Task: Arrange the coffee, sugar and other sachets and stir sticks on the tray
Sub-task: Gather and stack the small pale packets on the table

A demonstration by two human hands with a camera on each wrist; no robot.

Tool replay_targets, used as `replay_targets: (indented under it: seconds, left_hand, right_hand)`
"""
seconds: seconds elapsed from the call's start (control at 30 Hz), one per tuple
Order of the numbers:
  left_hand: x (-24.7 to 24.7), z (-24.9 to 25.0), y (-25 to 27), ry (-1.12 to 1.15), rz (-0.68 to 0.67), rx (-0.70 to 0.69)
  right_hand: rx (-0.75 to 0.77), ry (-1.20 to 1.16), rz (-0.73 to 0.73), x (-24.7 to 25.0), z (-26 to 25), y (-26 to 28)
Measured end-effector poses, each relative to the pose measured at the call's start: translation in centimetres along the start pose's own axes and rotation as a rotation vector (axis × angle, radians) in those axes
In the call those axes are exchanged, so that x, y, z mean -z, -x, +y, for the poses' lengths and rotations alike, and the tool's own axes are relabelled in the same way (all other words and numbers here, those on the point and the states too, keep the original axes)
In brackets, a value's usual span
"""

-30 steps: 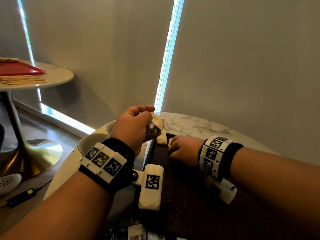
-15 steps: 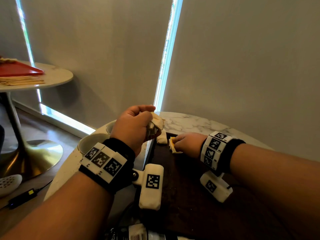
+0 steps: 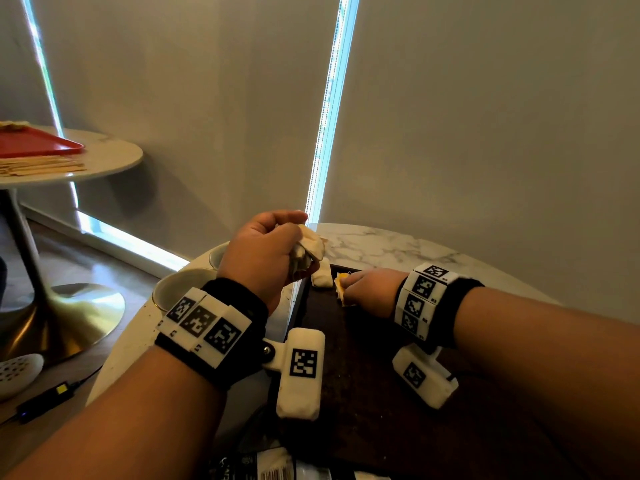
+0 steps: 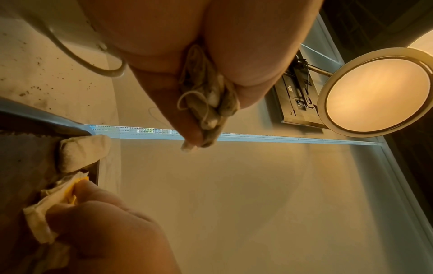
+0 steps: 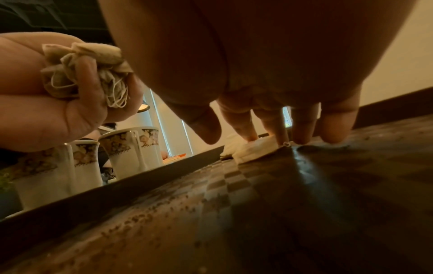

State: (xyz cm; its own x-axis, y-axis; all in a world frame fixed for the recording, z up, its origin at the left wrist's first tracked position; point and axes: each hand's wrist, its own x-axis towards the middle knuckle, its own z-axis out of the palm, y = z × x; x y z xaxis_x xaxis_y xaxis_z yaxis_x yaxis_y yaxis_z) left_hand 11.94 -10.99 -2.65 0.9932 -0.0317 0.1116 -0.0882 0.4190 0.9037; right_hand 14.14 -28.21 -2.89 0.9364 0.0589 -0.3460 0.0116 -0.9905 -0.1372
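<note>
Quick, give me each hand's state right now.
Left hand: gripping a bunch of tea bags.
Right hand: fingers pressing a sachet onto the tray.

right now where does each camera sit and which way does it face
Head: high, looking down at the tray; both forearms show, left hand gripping tea bags.
Left wrist: under that hand, looking up along the tea bags.
Right wrist: low over the tray; right hand fingertips on a sachet.
All share the tea bags.

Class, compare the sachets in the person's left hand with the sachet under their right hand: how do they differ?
The bunch of sachets is gripped in the left hand above the tray's edge; the yellow-marked sachet lies on the tray under the right hand. The bunch is crumpled; the single lies flatter. Both are pale.
</note>
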Motion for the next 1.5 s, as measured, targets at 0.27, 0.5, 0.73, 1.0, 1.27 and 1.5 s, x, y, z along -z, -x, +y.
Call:
replay_targets:
  seconds: [0.27,0.5,0.73,1.0,1.27,1.5]
  left_hand:
    - [0.1,-0.1,-0.2,0.003,-0.039,0.008]
    - [0.2,-0.1,-0.1,-0.004,-0.05,0.024]
    - [0.0,0.1,0.0,0.044,-0.047,0.05]
    - [0.2,0.1,0.0,0.05,-0.117,0.03]
    - [0.1,-0.1,-0.3,0.092,-0.088,0.041]
    - [0.0,-0.4,-0.4,0.052,-0.043,0.047]
  right_hand:
    - [0.117,-0.646,0.538,2.3,0.4,0.7]
    - [0.431,-0.877,0.424,2.9,-1.6,2.0]
    - [0.445,-0.84,0.388,1.9,-2.0,1.8]
    - [0.42,-0.88,0.417,2.0,-1.8,2.3]
    - [0.378,-1.05,0.429,1.8,-1.7,2.6]
    - [0.34,-1.115,0.411,1.9,-1.4,2.6]
